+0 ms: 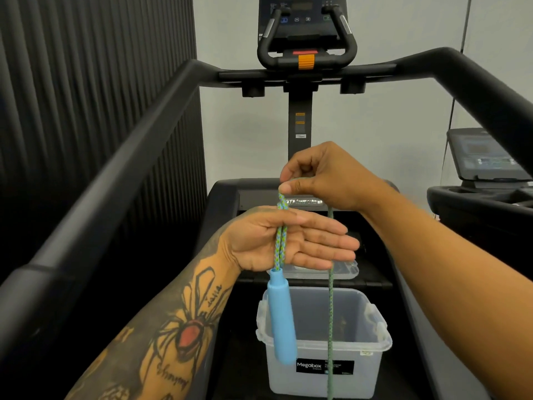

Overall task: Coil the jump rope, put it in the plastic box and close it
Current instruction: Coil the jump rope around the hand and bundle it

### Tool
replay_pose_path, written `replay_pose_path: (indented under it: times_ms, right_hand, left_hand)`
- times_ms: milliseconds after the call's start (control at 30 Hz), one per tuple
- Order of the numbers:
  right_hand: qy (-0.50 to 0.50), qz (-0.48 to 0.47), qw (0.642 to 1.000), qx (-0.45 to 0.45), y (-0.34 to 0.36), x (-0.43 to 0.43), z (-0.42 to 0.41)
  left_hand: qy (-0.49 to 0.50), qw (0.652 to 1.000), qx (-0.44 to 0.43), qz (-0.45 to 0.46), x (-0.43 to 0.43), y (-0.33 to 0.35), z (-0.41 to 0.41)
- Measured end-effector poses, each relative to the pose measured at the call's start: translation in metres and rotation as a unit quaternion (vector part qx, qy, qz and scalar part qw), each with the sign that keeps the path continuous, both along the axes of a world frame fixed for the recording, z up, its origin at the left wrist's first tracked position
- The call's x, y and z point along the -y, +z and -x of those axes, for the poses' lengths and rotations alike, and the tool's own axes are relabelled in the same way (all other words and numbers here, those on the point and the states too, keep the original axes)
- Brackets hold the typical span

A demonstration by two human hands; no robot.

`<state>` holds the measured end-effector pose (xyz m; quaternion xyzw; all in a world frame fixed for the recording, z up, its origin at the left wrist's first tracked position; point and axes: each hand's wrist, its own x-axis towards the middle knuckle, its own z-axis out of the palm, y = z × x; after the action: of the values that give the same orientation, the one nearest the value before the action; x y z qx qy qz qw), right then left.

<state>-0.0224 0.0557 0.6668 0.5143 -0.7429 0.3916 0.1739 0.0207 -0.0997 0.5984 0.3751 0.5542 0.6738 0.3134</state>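
Note:
The jump rope (330, 307) is a green-and-blue braided cord with a light blue handle (281, 316). My left hand (288, 241) is held flat, palm toward me, with two turns of the cord wrapped across it; the handle dangles below it. My right hand (320, 174), just above, pinches the cord between thumb and fingers. A long strand drops from it past the box and out of the bottom of the frame. The clear plastic box (372, 368), labelled Megabox, stands open below my hands on the treadmill belt. Its clear lid (343, 273) lies flat behind it.
I stand on a black treadmill with handrails on both sides (95, 203) and the console (305, 27) straight ahead. A dark ribbed wall is at the left. Another machine (487, 174) stands at the right.

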Motion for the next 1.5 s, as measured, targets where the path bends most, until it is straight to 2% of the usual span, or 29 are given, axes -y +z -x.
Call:
replay_pose_path:
  times_ms: [167, 300, 400, 467, 533, 600, 667, 767, 933, 1100, 1200, 1500]
  right_hand:
    - [0.014, 0.047, 0.998, 0.046, -0.021, 0.004, 0.003]
    - [0.064, 0.070, 0.973, 0.209, -0.051, -0.001, 0.010]
    - [0.013, 0.073, 0.972, 0.222, -0.096, 0.001, 0.011]
    - [0.037, 0.085, 0.953, 0.287, -0.121, 0.005, 0.002]
    - [0.047, 0.068, 0.949, 0.304, -0.138, 0.007, -0.011]
    - [0.029, 0.023, 0.964, 0.264, -0.145, 0.003, -0.029]
    - [0.009, -0.057, 0.981, 0.186, -0.143, -0.006, -0.050]
    - [-0.018, -0.169, 0.982, 0.077, -0.121, -0.022, -0.080]
    - [-0.033, -0.128, 0.990, -0.039, -0.055, -0.030, -0.103]
    - [-0.121, -0.089, 0.982, -0.116, -0.010, -0.020, -0.060]
    - [-0.120, -0.093, 0.982, -0.116, 0.004, -0.017, -0.043]
    - [-0.049, -0.070, 0.996, -0.019, 0.002, -0.014, -0.014]
  left_hand:
    - [0.000, 1.000, 0.005, -0.024, -0.005, 0.005, -0.003]
    - [0.012, 0.998, -0.001, -0.054, -0.007, 0.007, -0.003]
    - [0.051, 0.996, -0.027, -0.061, -0.004, 0.009, -0.001]
    - [0.080, 0.994, -0.043, -0.061, 0.000, 0.011, -0.001]
    - [0.106, 0.991, -0.050, -0.060, 0.003, 0.013, 0.001]
    - [0.126, 0.989, -0.053, -0.050, 0.007, 0.014, 0.003]
    - [0.131, 0.989, -0.051, -0.039, 0.013, 0.012, 0.007]
    - [0.122, 0.991, -0.041, -0.027, 0.019, 0.007, 0.010]
    - [0.082, 0.996, 0.005, -0.035, 0.015, -0.002, 0.009]
    - [0.044, 0.998, -0.004, -0.043, 0.005, 0.007, 0.004]
    - [0.043, 0.998, -0.016, -0.033, 0.005, 0.011, 0.002]
    - [0.069, 0.998, -0.011, -0.010, 0.011, 0.009, 0.001]
